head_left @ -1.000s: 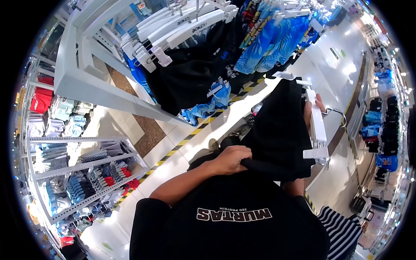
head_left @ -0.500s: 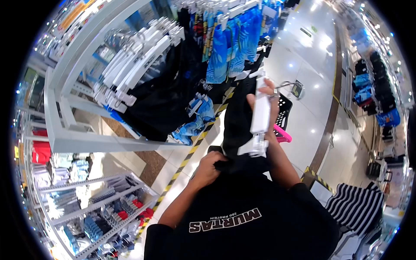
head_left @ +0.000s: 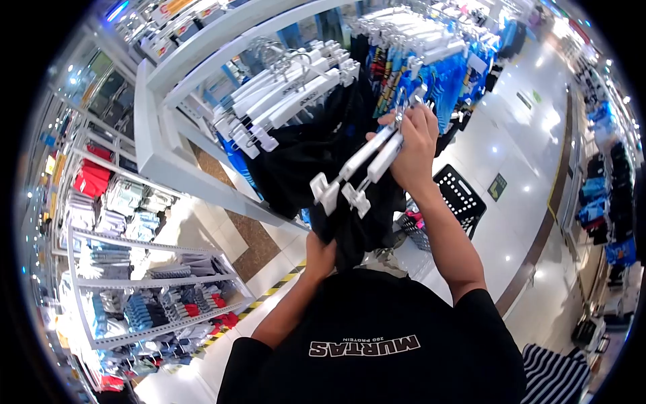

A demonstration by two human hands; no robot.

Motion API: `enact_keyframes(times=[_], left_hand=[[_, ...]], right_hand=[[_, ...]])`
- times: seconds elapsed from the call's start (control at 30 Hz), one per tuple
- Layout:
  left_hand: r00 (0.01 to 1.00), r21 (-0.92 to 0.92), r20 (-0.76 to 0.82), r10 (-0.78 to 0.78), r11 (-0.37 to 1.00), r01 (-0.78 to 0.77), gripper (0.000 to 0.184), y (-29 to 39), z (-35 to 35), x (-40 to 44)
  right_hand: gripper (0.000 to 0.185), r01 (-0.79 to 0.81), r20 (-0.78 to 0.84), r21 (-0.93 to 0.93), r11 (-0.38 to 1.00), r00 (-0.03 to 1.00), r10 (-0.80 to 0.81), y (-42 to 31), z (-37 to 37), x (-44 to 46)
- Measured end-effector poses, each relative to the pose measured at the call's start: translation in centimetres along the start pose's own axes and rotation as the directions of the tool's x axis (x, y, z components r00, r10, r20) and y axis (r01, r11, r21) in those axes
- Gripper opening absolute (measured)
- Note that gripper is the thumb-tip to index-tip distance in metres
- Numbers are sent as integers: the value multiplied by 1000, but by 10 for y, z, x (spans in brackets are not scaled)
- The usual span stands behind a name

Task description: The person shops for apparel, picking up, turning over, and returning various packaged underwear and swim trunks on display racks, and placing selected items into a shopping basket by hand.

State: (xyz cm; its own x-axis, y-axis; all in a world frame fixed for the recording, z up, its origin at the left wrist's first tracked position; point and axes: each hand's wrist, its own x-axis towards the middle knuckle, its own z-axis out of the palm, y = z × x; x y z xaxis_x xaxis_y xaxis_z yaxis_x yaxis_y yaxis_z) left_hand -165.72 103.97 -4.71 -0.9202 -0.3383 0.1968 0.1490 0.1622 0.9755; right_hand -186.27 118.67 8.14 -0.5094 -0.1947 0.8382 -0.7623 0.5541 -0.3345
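My right hand (head_left: 414, 151) is closed around the tops of two white clip hangers (head_left: 369, 156), which slant down to the left. From their clips hangs a black garment (head_left: 360, 232); I cannot tell whether it is one piece or two. Beside the lower part of this cloth, my left hand (head_left: 321, 256) touches its left edge, with the fingers hidden behind the fabric. Just beyond the left hand, a rack holds more black garments (head_left: 296, 158) on white hangers (head_left: 296, 94).
A white rack frame (head_left: 151, 135) stands at the left. Blue patterned garments (head_left: 444, 87) hang further back. On the floor to the right is a black shopping basket (head_left: 461, 195) with something pink inside. Folded clothes fill a low shelf (head_left: 155, 283) at lower left.
My right hand has turned, so the hangers now slant and two show instead of one. The garment has shifted left toward the rack. My left hand's fingers have gone behind the cloth.
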Motion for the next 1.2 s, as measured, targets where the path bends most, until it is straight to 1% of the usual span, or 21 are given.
enact_keyframes(times=[0.1,0.2,0.3,0.43,0.5,0.53,0.57,0.7,0.8,0.9,1.0,1.03,1.13,1.17,1.2], left_hand=[[985,-24,-160,-70,997,67,27,8,-10,10],[973,-99,-186,-138,988,121,29,4,-23,14],[959,-101,-277,-66,994,40,27,8,-26,17],[949,-131,-299,-97,990,60,22,4,-33,14],[956,-133,-274,-105,989,70,19,-3,-36,12],[953,-127,-288,-96,990,62,19,-4,-35,12],[949,-121,-302,-89,991,54,18,-5,-34,12],[947,-64,-309,-93,995,77,20,-12,-40,10],[932,-71,-359,-47,997,23,26,-22,-44,11],[905,-108,-400,-145,988,111,20,-16,-45,12],[896,-163,-395,-204,975,150,22,-11,-44,15],[898,-159,-392,-198,976,146,23,-12,-45,15],[901,-120,-394,-181,982,145,26,-26,-52,15],[901,-92,-398,-173,985,148,27,-32,-55,14],[903,-65,-395,-166,986,153,27,-36,-56,13]], right_hand=[[25,111,-5,-5,994,994,-111,-8,18,33],[27,142,59,16,990,988,-143,-18,32,54],[28,179,83,-2,984,980,-179,-25,41,64],[30,209,180,-13,978,962,-203,-30,52,62],[31,238,207,-72,969,954,-219,-35,58,57],[31,250,218,-102,963,950,-224,-36,62,56],[34,234,266,-84,969,942,-204,-36,66,53],[40,174,259,-119,978,956,-139,-43,71,48],[40,157,221,-102,982,966,-132,-42,74,45],[38,157,259,-142,977,959,-116,-42,77,47],[40,171,306,-189,967,946,-107,-42,79,51],[41,180,368,-178,967,924,-104,-41,75,54],[42,153,394,-90,984,913,-106,-38,68,56],[46,128,395,-50,991,913,-98,-32,71,56],[56,84,405,-11,996,912,-73,-32,69,58]])
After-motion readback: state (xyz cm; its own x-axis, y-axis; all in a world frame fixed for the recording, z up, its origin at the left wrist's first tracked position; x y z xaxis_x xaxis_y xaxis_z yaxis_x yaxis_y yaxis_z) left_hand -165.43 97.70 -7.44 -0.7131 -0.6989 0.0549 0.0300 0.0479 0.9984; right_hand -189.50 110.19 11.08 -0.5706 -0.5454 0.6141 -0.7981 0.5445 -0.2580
